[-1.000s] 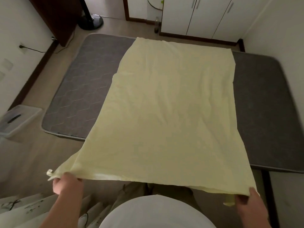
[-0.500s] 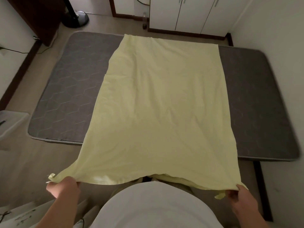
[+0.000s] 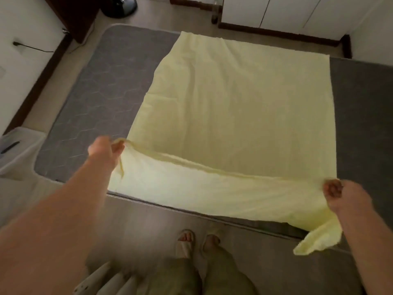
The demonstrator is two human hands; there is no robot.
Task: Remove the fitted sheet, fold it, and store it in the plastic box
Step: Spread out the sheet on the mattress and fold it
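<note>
Head view: you have the fitted sheet (image 3: 244, 107) spread flat down the middle of the mattress (image 3: 95, 92), its long axis running from the mattress's near edge to its far edge, with bare mattress showing on both sides. Your left hand (image 3: 106, 149) pinches one near corner, fingers closed on the hem. Your right hand (image 3: 338, 194) has its fingers curled round the other corner. Both corners are lifted over the mattress, so the free cloth lies straight ahead of your fingers, toward the far edge.

The held hem runs aslant. Your left hand is further in over the mattress, while your right hangs close to the near edge. By my reckoning, the coming fold turns on squaring that line, so the right hand has more way to make up.

Your fingertips on both sides are buried in cloth, so the exact grip cannot be made out. A loose tail droops below your right hand past the near edge. The elastic cannot be told in this dim light. The plastic box (image 3: 14, 150) sits off the mattress's left side, cut off by the frame.
</note>
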